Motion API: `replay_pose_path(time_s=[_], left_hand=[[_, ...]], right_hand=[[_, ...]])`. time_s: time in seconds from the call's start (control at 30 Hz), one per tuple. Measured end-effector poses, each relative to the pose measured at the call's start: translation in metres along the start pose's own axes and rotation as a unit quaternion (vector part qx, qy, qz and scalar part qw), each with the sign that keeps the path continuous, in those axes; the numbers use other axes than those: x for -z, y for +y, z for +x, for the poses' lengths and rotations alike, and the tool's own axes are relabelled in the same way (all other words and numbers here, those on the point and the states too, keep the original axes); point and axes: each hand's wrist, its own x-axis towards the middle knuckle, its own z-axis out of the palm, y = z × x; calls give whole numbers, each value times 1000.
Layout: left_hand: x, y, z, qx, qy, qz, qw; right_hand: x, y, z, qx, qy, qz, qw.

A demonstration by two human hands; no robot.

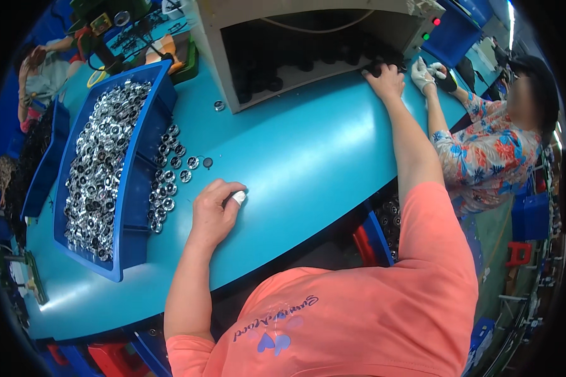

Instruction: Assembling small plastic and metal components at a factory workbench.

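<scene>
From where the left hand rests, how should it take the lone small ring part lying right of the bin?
Pinch the small ring part across its outer rim, coming from above and its open right side. It lies flat on the teal table, slightly apart from the neighbouring rings, with the left hand just below.

Bright overhead light, fisheye-bent, dark-vignetted edges.

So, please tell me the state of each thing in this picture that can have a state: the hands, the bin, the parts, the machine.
left hand: loosely curled, resting on the blue table, white tape on one finger
right hand: stretched out to the machine opening, on dark parts
blue bin: full of shiny metal rings
loose rings: lying on the table beside the bin
machine: open at the front, red and green lights lit
</scene>
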Motion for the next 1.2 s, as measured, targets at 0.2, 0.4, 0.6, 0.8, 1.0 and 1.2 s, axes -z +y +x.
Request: replay_pose_path(time_s=[0.2,0.4,0.6,0.8,1.0,1.2], left_hand=[[0,-3,0,-17,3,16,1000],[0,-5,0,-21,9,6,1000],[1,-7,-1,-26,13,12,1000],[1,-6,2,-12,2,-3,1000],[3,-10,0,-12,9,-28,999],[3,-6,0,-22,2,8,1000]], right_hand=[[6,-10,-5,9,-16,1,1000],[4,-23,-7,23,18,-17,999],[17,-34,-11,77,-48,-23,996],[4,-59,85,-54,-121,537,833],[33,-134,75,-28,-36,781,622],[30,-183,-36,213,-87,562,794]])
